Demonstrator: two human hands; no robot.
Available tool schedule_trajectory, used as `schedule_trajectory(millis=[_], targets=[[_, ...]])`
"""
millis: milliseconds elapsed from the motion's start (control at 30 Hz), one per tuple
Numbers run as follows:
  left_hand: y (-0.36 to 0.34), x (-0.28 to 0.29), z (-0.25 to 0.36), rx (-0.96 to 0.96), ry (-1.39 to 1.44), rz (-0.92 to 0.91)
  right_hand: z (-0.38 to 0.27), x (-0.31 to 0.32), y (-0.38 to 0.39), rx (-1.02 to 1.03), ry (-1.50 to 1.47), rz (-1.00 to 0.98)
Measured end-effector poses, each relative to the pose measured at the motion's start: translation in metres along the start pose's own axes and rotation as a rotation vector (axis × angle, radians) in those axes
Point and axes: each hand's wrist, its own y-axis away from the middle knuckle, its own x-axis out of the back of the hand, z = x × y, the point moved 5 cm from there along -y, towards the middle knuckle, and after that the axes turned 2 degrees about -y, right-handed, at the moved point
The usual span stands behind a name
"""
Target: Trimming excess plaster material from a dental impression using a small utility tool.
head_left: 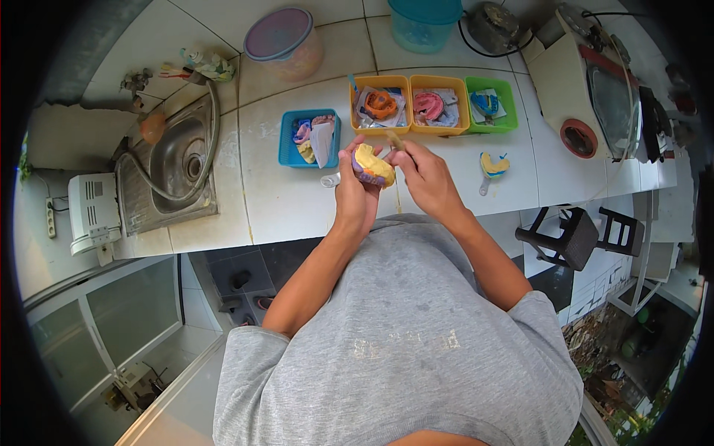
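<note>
Your left hand (357, 199), palm up over the table (286, 204), has its fingers curled around a yellow lump (366, 157) with purple material along its underside. Your right hand (433, 182) is just beside it, its fingers pinched narrow on a tan tool (396, 140) whose upper end points away from you. The lump is raised in front of your chest, near the table's front edge; whether the tool touches it, you cannot tell from this view. A pale handle (329, 181) shows just left of your left hand. Beyond your hands, a blue basket (282, 152) holds coloured pieces and paper; to its right stand two yellow trays (410, 132), one with an orange mould (379, 105), the other with a pink mould (428, 106), then a green tray (508, 123) with a blue mould (486, 102). Right of your right hand, a yellow-and-blue mould (493, 166) lies on the table, its handle toward you.
</note>
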Motion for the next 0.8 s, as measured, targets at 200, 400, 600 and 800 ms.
schedule_trajectory(millis=[200, 400, 600, 800], targets=[[0.009, -0.001, 0.002, 0.037, 0.046, 0.121, -0.036, 0.001, 0.042, 0.384, 0.572, 0.024], [0.014, -0.007, 0.006, -0.105, -0.093, 0.1, -0.04, -0.005, 0.044, 0.412, 0.736, 0.009], [0.009, -0.003, 0.008, -0.184, -0.221, 0.086, -0.04, -0.007, 0.043, 0.472, 0.884, -0.045], [0.009, -0.001, 0.015, -0.216, -0.499, 0.178, -0.035, -0.015, 0.031, 0.376, 1.023, -0.142]])
